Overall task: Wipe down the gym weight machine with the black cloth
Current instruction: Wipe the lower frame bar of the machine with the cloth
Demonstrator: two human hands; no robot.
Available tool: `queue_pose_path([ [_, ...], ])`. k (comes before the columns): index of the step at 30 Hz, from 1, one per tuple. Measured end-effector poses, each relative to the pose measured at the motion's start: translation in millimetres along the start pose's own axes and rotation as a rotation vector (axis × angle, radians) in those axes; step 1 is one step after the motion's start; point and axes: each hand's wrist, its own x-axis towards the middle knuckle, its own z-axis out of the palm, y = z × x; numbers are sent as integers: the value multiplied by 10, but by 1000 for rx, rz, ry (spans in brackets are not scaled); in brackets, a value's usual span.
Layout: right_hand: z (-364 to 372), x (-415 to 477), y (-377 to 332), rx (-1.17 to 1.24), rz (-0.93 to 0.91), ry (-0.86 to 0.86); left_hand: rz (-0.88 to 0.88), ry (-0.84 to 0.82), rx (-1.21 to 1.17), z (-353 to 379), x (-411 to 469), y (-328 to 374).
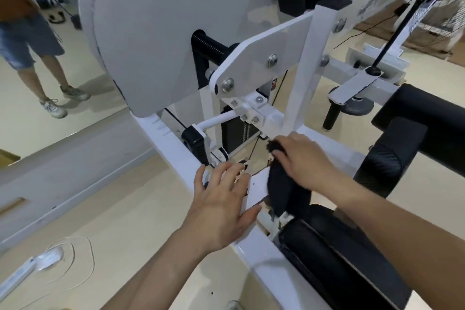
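right hand [300, 160] grips black cloth [285, 191] | left hand [221, 205] flat on white frame [176, 148]

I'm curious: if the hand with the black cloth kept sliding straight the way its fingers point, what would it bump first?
Probably the black weight stack, just past the right hand and black cloth; depth is unclear.

One weight machine [254, 70] with a white frame fills the view. One black cloth [281, 184] lies on it. Two hands are in view, the left hand [224, 204] and the right hand [302, 158]. One black seat pad [334, 257] shows at the lower right, and two black roller pads [407, 133] at the right edge. One other person [30, 40] stands on the floor at the upper left.
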Motion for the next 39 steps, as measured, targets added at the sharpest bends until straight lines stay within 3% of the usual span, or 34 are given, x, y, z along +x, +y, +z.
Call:
queue_pose_path([
  [3,-148,41,-202,187,17,-156,46,0,-56,-17,-56,-21],
  [5,-300,-102,-646,448,-114,-75,70,138,-216,-21,-189,-140],
  [6,-348,-148,-858,450,-171,-11,43,244,-349,-28,-269,-226],
  [9,-144,-110,-1337,94,-273,20,-221,475,-603,-8,-494,-557],
  [12,307,-101,-1812,-237,-295,-103,-333,421,-598,24,-640,-840],
  [18,882,560,-2297,-194,-260,-98,-379,251,-589,153,-792,-1374],
  [22,886,1244,-2580,-191,-257,-88,-314,205,-550,64,-739,-1868],
  [25,861,1271,-2700,-134,-142,-54,-226,205,-491,-41,-571,-2157],
  [30,895,138,-2549,-166,177,67,115,151,-284,47,-174,-2197],
  [34,940,-534,-2521,-178,261,96,472,83,-87,322,-106,-1807],
  [36,981,-444,-2555,-197,255,107,473,134,-76,322,-73,-1868],
  [39,1048,32,-2606,-271,174,114,320,162,-56,242,79,-2198],
])
